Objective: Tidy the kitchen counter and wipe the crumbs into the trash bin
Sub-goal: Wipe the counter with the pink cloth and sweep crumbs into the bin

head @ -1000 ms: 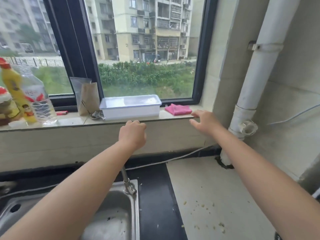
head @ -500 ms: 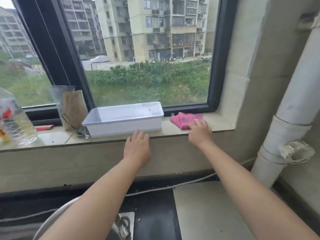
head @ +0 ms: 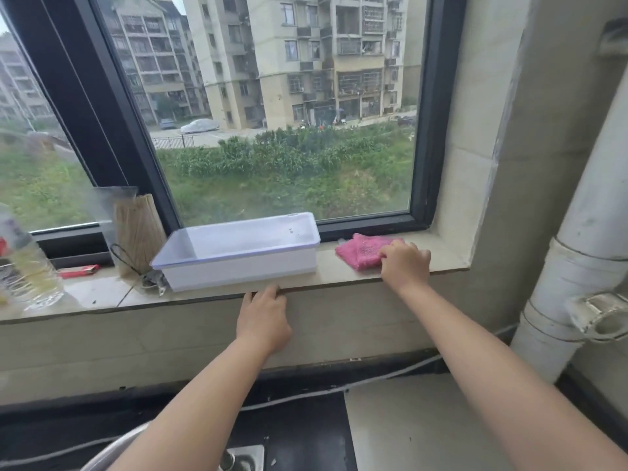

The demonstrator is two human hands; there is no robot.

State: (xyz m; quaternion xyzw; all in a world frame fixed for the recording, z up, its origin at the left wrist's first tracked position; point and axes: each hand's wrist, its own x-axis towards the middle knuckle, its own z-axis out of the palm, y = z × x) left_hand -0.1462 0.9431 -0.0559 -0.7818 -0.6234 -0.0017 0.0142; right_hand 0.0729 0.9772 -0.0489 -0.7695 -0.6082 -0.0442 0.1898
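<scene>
Pink nubbly cloth pinched by curled right hand; left hand flat, fingers straight.

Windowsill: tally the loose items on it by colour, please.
Pink: 1, cloth
White: 1, lidded box
Red: 1, lighter
Clear: 1, plastic bottle
Tan: 1, bag of sticks
Grey: 1, small metal item, unclear
Total: 6

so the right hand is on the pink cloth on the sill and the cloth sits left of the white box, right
Not quite. In the head view the right hand is on the pink cloth on the sill, but the cloth sits to the right of the white box, not left.
</scene>
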